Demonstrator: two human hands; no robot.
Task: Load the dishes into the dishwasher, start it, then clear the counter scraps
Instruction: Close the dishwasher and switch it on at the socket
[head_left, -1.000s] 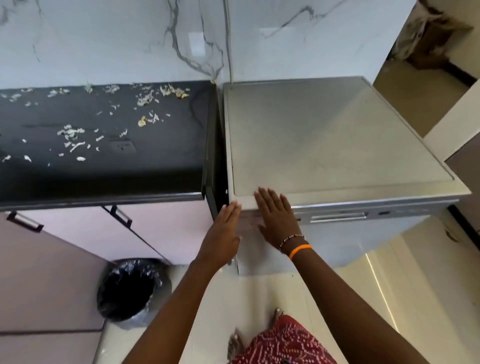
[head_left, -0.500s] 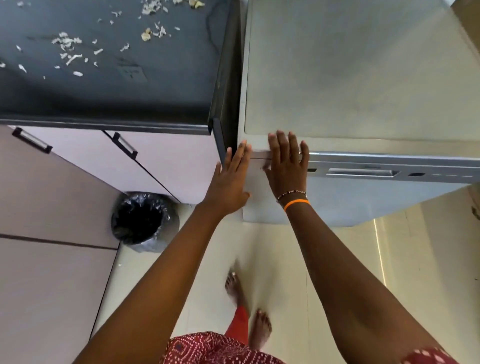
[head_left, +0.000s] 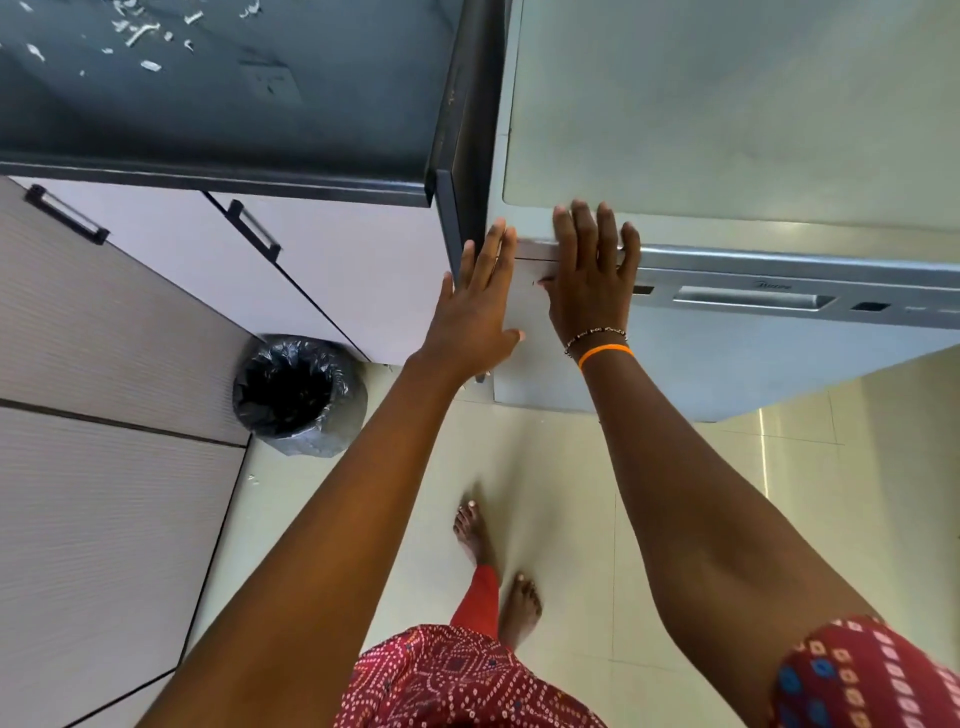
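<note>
Room: kitchen, pale tiled floor (head_left: 545, 467), your bare feet on it.
Bench: dark bench (head_left: 223, 104) top left, white scraps (head_left: 137, 31) scattered at its far edge.
Dishwasher: silver dishwasher (head_left: 753, 353) just right of the bench, door shut.
Right hand: your right hand (head_left: 589, 283) lies flat on the door's top left corner, fingers (head_left: 584, 223) straight, reaching over the top edge.
Left hand: your left hand (head_left: 475, 312) flat, fingers straight, at the door's left edge.
Bin: black-lined bin (head_left: 298, 395) on the floor below the cabinets (head_left: 332, 270).
</note>
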